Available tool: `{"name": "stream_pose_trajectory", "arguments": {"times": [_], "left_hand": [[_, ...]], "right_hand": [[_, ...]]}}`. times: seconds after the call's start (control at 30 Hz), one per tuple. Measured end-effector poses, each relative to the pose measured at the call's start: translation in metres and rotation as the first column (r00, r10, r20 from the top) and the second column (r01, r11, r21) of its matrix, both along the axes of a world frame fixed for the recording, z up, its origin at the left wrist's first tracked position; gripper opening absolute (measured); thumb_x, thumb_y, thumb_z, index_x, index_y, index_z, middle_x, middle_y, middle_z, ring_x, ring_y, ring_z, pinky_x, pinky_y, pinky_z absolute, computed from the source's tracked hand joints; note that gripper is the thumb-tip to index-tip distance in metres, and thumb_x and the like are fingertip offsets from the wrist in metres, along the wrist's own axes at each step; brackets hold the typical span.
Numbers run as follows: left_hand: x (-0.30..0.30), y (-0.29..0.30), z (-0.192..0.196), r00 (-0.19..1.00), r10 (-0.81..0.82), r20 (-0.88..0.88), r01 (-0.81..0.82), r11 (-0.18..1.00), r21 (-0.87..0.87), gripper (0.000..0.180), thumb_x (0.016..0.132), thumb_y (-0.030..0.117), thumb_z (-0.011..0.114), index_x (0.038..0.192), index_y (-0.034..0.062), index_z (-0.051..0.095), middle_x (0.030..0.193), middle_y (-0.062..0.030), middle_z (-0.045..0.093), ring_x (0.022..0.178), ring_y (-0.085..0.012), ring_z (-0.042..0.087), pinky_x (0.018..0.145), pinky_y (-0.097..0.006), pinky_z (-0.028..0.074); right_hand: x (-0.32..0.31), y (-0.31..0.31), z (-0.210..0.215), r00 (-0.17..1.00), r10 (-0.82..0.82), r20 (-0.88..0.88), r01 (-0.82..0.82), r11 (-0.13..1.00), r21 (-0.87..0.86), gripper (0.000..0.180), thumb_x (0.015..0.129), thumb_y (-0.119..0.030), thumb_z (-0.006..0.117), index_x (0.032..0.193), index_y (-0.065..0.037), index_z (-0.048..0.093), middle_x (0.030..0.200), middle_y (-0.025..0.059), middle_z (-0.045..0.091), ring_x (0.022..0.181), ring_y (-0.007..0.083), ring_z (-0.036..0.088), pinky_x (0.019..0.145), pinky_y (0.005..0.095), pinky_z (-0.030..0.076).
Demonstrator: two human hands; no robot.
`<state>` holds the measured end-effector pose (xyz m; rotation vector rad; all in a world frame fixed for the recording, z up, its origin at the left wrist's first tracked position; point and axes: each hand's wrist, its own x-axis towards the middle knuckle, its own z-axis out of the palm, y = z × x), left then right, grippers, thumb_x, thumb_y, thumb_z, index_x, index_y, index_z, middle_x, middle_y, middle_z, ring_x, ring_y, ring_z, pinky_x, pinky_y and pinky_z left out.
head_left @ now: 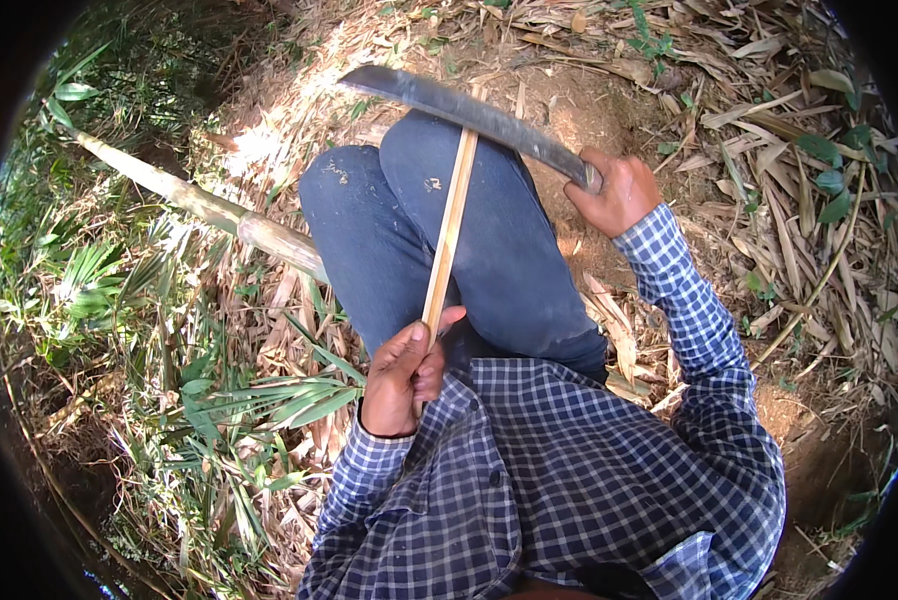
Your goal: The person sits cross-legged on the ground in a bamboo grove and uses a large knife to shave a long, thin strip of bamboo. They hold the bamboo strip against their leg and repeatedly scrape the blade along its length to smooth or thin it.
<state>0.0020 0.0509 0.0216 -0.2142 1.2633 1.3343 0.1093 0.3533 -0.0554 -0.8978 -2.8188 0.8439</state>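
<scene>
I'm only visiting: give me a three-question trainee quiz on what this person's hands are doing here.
1. True or false: the right hand grips a long dark metal blade.
2. The left hand holds: A) a green leaf B) a thin pale bamboo strip C) a stone.
3. What does the strip lie across?

Key: 1 true. 2 B. 3 The blue-trousered knees, running up to the blade.

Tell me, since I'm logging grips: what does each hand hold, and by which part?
The left hand grips a thin bamboo strip at its near end. The right hand holds a long knife by its handle.
</scene>
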Motion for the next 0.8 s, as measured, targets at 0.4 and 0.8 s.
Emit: {"name": "stream_pose_trajectory", "arguments": {"times": [0.4,0.8], "left_hand": [[-0.007,-0.002,-0.007,0.994,-0.038,-0.104,0.041,0.999,0.020,0.045,0.107,0.031,0.041,0.136,-0.0009,0.052,0.065,0.0062,0.036,0.053,-0.0029,0.030,0.046,-0.019,0.026],[-0.011,0.029,-0.008,0.998,0.051,-0.038,-0.048,0.997,0.067,0.035,0.103,0.017,0.050,0.136,0.0043,0.054,0.068,0.0029,0.044,0.042,0.0001,0.031,0.037,-0.016,0.025]], "right_hand": [[0.001,-0.003,-0.009,0.981,-0.186,0.048,0.190,0.978,-0.083,0.026,0.077,-0.026,0.071,0.089,-0.003,0.069,0.068,0.0168,0.067,0.062,0.0333,0.068,0.059,0.0422,0.054],[0.019,-0.017,0.003,0.989,0.107,-0.103,-0.100,0.993,0.069,0.024,0.068,-0.025,0.074,0.077,-0.007,0.062,0.059,0.0131,0.059,0.055,0.0333,0.063,0.051,0.0438,0.048]]}}
